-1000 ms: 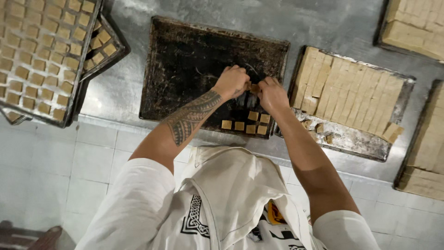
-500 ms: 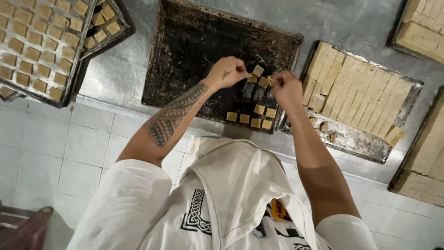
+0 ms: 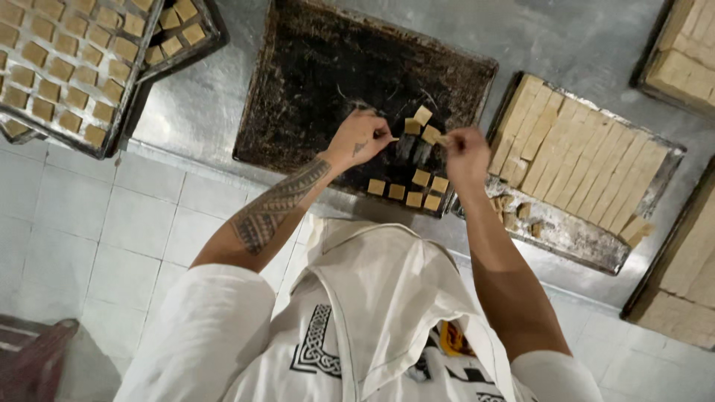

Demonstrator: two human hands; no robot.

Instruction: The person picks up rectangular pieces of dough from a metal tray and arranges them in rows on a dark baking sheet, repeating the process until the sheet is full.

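small tan dough squares sit near the right-hand end of a dark, blackened baking tray on a steel counter, seen from above the person at work. the left hand, on a tattooed forearm, hovers over the tray with its fingertips pinched narrowly together beside the loose squares; whether they grip a piece cannot be told. the right hand is held just across from it, fingers closed around a pale square at its tip, blurred. two or three squares lie loose between the hands, and a short double row of squares lies lined up close to the tray's near edge, just below the hands.

right of the dark tray, touching its corner, a floured metal tray holds a slab of cut dough strips packed side by side, with a few crumbs and offcuts at its near end. at upper left, a wire-edged tray is filled with neat rows of squares, overlapping a second such tray behind it. more trays of pale dough show at the right edge. the person wears a white apron over a white shirt, above a white tiled floor.
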